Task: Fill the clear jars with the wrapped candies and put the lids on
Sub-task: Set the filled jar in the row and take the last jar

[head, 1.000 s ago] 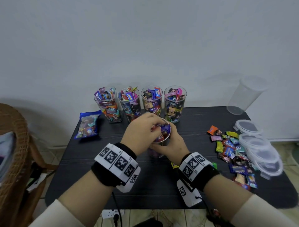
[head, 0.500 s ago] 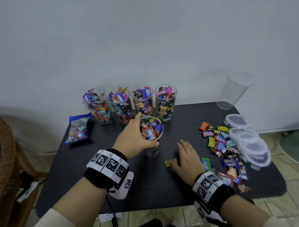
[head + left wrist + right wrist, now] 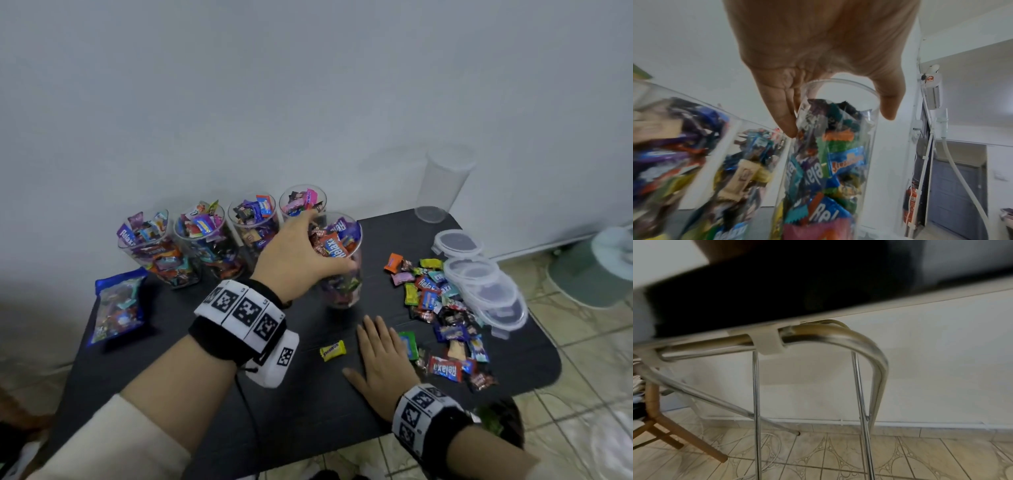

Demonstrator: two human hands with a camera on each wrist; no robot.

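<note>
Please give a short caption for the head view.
Left hand grips a filled candy jar; right hand rests flat on the table.

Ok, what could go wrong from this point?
1. The left hand grips the heaped jar by its rim only; tilting it could spill candies.
2. It stands right beside the filled jars along the wall; a sideways move might knock one.
3. The right hand lies flat beside the loose candies; a sweep may push some off the table.

Plain white wall (image 3: 308,85) behind a black folding table (image 3: 308,411) on chrome tube legs (image 3: 859,386). Patterned beige floor tiles (image 3: 838,459) below. Wicker chair leg (image 3: 674,434) off the table's left edge; grey door (image 3: 957,194) beyond.
</note>
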